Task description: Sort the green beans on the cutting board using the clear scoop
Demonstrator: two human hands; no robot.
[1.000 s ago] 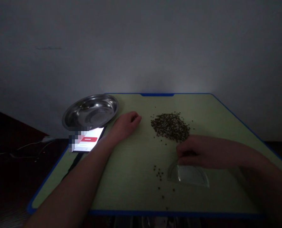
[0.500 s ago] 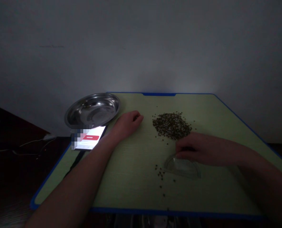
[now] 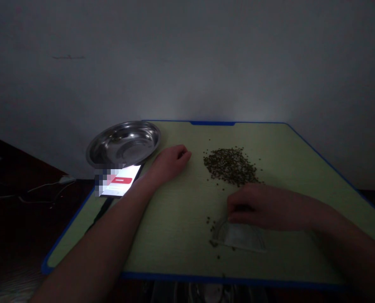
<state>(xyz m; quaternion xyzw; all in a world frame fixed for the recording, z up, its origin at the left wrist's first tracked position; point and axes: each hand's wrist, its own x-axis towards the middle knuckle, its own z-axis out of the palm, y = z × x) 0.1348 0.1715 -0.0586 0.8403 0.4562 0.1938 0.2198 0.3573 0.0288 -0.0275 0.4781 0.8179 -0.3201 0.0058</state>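
Observation:
A heap of small dark grains [image 3: 230, 165] lies right of the middle of the pale green table [image 3: 175, 235]. My right hand [image 3: 247, 206], just in front of the heap, is closed on the far edge of a clear semicircular plastic piece [image 3: 242, 237], whose straight edge faces me. Several loose grains [image 3: 212, 223] lie at the left end of this piece. My left hand [image 3: 175, 159] rests on the table to the left of the heap with its fingers curled; what they hold, if anything, is hidden.
A shiny metal basin [image 3: 124, 143] stands at the table's back left corner. In front of it lies a phone with a lit screen [image 3: 124, 181], partly behind my left forearm. A grey wall [image 3: 187, 63] rises behind the table.
My right hand has moved toward me and slightly left with the clear plastic piece, which now reaches the loose grains. My left hand has stayed in place.

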